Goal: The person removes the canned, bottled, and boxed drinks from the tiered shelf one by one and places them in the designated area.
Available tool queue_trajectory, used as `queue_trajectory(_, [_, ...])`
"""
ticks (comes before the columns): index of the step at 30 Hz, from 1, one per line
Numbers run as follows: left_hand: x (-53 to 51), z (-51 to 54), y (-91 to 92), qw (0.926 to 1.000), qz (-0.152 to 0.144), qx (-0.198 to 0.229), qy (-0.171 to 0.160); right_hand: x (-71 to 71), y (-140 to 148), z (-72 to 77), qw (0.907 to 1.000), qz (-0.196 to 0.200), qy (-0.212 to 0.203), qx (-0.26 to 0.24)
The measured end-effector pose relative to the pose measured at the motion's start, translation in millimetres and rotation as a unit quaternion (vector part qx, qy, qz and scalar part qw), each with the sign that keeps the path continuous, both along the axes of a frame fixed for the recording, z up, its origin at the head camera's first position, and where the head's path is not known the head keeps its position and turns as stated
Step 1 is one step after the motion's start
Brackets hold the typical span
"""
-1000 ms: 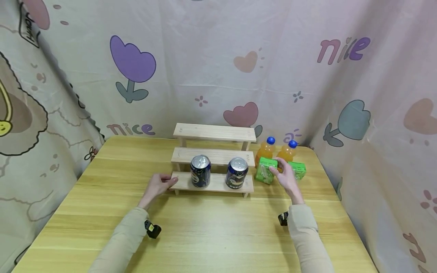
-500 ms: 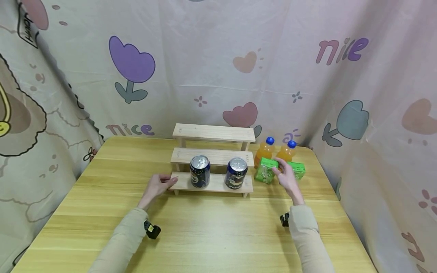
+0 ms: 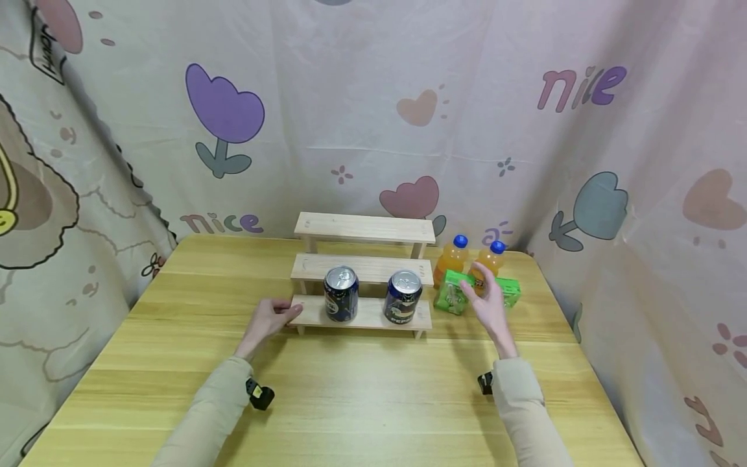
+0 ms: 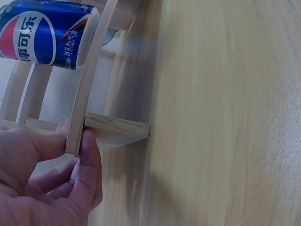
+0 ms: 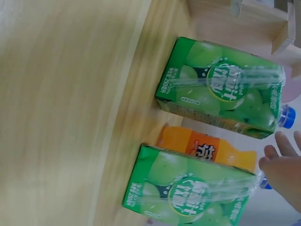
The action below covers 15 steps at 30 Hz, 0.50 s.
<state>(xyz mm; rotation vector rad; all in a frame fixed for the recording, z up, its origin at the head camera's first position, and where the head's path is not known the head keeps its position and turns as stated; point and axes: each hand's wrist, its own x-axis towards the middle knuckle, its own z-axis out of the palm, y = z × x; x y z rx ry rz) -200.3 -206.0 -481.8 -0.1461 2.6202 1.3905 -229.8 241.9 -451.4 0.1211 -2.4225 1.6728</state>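
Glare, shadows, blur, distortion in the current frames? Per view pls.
Head: mostly even light, soft shadows beside both forearms, pale sheen on the tabletop; left wrist: speckled glare at the right edge, wooden rack edges look bowed; right wrist: hazy, low contrast, pale reflections on the upper green carton, right hand cut off at the frame edge.

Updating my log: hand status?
Left hand grips pale wooden three-step rack. Right hand empty near green rectangular cartons. Cartons partly hide blue-capped orange bottles.
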Motion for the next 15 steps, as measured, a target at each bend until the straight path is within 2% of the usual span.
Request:
queue_trajectory(3, [0.4, 0.6, -0.4, 1.0000, -0.003, 0.000, 0.003, 3.0, -6.0, 3.2, 0.9994, -0.016, 0.027, 0.012])
queue_trajectory(6, [0.2, 1.0, -0.7, 1.0000, -0.005, -0.001, 0.007, 6.0, -12.5, 6.5, 0.9984, -0.027, 0.034, 0.035])
queue_trajectory(10, [-0.1, 1.2, -0.3, 0.9999, -0.007, -0.004, 0.010, 9.0, -21.6, 8.9, 0.9984, -0.019, 0.023, 0.049])
queue_trajectory(15, [-0.3, 1.3, -0.1, 0.9999, -0.007, -0.004, 0.013, 12.1, -32.5, 9.5, 0.9982, 0.009, 0.011, 0.058])
